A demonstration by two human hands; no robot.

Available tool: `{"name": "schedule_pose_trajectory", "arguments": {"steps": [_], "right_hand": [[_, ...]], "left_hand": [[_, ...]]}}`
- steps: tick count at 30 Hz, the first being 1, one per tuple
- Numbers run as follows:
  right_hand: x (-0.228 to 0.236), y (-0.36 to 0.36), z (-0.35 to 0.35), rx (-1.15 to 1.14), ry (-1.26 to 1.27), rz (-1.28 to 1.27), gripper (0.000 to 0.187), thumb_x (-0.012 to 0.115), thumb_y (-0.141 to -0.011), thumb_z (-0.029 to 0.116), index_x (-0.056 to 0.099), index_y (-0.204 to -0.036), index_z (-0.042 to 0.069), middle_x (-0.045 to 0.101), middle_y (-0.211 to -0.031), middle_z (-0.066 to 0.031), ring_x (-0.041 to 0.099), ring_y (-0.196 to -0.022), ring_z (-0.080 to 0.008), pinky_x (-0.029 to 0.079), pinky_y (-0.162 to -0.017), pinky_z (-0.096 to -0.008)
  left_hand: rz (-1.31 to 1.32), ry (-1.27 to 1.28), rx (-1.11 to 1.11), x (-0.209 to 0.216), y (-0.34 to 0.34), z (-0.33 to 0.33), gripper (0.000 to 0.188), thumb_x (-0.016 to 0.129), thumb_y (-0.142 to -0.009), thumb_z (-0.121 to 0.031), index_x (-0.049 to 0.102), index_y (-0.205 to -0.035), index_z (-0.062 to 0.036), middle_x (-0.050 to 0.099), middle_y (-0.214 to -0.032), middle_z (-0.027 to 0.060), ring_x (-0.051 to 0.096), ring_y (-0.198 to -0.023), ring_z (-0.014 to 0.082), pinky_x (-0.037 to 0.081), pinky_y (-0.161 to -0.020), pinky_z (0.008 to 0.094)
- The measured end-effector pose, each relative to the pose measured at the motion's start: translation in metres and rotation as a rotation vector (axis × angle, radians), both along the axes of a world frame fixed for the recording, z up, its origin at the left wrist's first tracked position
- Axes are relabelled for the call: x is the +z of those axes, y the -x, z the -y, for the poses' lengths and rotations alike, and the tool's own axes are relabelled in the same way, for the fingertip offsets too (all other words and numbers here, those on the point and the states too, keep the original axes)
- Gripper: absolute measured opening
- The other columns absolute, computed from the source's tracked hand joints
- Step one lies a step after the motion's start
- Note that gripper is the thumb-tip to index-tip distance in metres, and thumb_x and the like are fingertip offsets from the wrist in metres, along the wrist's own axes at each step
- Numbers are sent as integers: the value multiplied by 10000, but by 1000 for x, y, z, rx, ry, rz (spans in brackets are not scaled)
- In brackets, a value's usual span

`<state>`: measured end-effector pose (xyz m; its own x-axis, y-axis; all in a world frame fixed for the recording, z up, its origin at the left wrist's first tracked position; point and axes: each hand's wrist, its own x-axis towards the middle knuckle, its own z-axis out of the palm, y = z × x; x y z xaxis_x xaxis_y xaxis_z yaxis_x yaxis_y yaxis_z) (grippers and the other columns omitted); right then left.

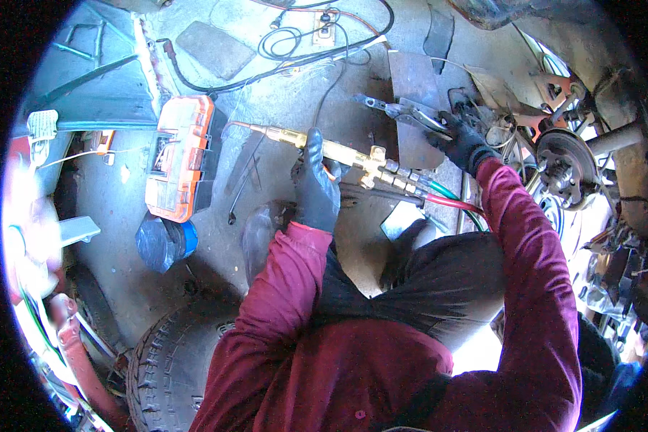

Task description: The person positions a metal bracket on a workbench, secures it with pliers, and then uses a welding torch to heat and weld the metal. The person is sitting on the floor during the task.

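Observation:
My left hand [317,191], in a dark glove, is closed around the brass body of a gas torch [349,153]. The torch lies across in front of me, its thin copper-coloured tip pointing left. From its right end run a red hose [450,202] and a green hose [443,189]. My right hand [469,145], also gloved, grips the handles of locking pliers [414,115], whose jaws point left. Beneath the pliers is a flat brownish metal plate [414,75]. I cannot make out anything in the jaws.
Left of the torch stands an orange and grey case [180,162], with a blue-edged roll [164,243] beside it. A wheel hub with a brake disc [565,165] is at the right. A tyre [173,367] lies near, lower left. Black cable [302,63] crosses the far floor.

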<state>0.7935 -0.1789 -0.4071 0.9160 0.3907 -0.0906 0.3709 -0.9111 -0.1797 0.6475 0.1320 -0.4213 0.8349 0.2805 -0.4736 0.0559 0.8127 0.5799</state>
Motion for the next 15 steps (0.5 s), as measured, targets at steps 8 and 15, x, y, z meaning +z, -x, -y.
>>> {"name": "schedule_pose_trajectory", "arguments": {"steps": [8,15], "right_hand": [[12,-10,-14,-81,-35,-248,423,713,-955,301,644,-1326,108,730,-1101,-229,707,-1012,-418,533,-894,-471],[8,-2,5,-59,-90,-199,264,645,-979,316,699,-1107,91,711,-1008,-235,671,-959,-444,522,-853,-507]], "left_hand": [[-59,-18,-52,-18,-4,-4,337,681,-1005,-501,583,-1105,-194,542,-926,-26,594,-872,136,565,-855,481],[-78,-69,-127,-27,-19,17,272,698,-1003,-451,613,-1036,-195,546,-873,-40,571,-800,119,582,-914,497]]}}
